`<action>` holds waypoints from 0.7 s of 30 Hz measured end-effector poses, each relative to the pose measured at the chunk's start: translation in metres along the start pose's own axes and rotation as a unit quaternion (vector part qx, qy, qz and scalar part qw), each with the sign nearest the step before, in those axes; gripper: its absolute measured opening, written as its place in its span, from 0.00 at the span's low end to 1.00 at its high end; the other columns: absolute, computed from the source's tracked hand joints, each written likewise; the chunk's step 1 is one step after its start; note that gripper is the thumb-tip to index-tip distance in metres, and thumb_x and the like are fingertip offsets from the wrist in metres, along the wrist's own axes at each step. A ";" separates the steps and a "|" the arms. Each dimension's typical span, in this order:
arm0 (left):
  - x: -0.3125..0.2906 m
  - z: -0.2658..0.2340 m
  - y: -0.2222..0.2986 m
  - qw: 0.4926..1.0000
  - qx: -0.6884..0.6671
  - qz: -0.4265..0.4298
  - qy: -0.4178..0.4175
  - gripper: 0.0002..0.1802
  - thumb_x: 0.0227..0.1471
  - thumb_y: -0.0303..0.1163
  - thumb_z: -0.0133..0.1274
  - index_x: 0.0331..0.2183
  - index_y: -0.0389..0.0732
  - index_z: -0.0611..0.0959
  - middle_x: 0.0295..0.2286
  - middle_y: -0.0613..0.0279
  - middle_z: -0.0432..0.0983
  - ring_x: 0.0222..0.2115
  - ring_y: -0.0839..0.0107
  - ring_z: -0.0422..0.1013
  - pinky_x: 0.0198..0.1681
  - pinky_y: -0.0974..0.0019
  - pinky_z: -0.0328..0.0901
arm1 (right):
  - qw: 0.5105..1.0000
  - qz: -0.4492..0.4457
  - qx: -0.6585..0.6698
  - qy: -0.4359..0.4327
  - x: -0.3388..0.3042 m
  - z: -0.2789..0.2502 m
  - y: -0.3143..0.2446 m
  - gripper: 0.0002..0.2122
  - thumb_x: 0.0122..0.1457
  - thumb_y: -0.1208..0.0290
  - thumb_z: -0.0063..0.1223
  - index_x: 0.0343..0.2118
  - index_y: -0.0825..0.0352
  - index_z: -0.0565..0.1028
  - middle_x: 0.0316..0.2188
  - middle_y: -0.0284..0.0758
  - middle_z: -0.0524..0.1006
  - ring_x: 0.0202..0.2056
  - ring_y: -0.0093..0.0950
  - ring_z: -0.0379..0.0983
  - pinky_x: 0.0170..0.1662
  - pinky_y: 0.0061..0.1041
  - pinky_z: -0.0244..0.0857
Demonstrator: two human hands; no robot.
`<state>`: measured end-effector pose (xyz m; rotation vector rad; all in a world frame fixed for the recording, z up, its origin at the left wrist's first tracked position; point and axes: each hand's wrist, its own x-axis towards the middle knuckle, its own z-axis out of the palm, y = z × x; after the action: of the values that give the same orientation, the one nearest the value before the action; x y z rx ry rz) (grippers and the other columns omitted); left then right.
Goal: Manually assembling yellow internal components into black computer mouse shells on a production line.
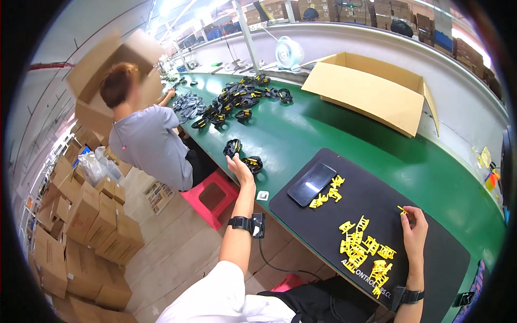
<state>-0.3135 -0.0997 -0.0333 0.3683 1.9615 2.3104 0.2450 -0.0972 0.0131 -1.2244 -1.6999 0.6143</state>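
Note:
My left hand (pixel 240 169) reaches out to the table's near edge, its fingers closed on a small black rounded piece (pixel 232 146). A similar black piece with yellow parts (pixel 252 164) lies right beside that hand. Over the black mat (pixel 318 237), my right hand (pixel 414 231) pinches a small yellow plastic piece (pixel 402 210) between thumb and fingertips. A loose pile of yellow plastic pieces (pixel 354 250) is spread on the mat left of it. A few more yellow pieces (pixel 335 194) lie by a dark phone (pixel 312 184).
Black-and-yellow pieces (pixel 237 99) and grey pieces (pixel 188 106) are heaped farther along the green table (pixel 291 121). An open cardboard box (pixel 366 94) and a fan (pixel 289 54) stand at the back. A co-worker (pixel 148 134) sits left, near a pink stool (pixel 211 199) and stacked cartons (pixel 89 220).

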 end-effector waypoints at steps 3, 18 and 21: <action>0.008 0.009 -0.003 1.000 0.010 0.011 0.006 0.45 0.65 0.53 0.42 0.70 0.31 0.55 0.69 0.37 0.47 0.71 0.48 0.45 0.71 0.53 0.45 | 1.000 -0.010 -0.008 -0.005 0.000 0.000 -0.001 0.08 0.61 0.80 0.60 0.43 0.69 0.80 0.33 0.29 0.79 0.32 0.17 0.73 0.30 0.18 0.63; -0.085 0.001 0.044 0.966 -0.123 0.197 -0.112 0.25 0.67 0.39 0.42 0.56 0.31 0.73 0.55 0.47 0.67 0.59 0.52 0.62 0.66 0.53 0.54 | 0.999 -0.036 -0.018 -0.002 0.000 -0.002 0.003 0.09 0.61 0.81 0.61 0.44 0.70 0.81 0.34 0.32 0.79 0.33 0.20 0.75 0.32 0.20 0.66; -0.147 0.021 0.087 0.904 -0.013 0.301 -0.304 0.14 0.63 0.33 0.47 0.42 0.34 0.82 0.45 0.53 0.74 0.51 0.57 0.69 0.59 0.58 0.62 | 0.999 -0.037 -0.013 0.005 0.000 -0.002 0.002 0.09 0.62 0.81 0.60 0.44 0.70 0.81 0.34 0.33 0.79 0.34 0.22 0.76 0.34 0.21 0.68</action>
<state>-0.1585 -0.1276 0.0371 1.6579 1.6257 2.0886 0.2481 -0.0968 0.0125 -1.1752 -1.7429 0.5416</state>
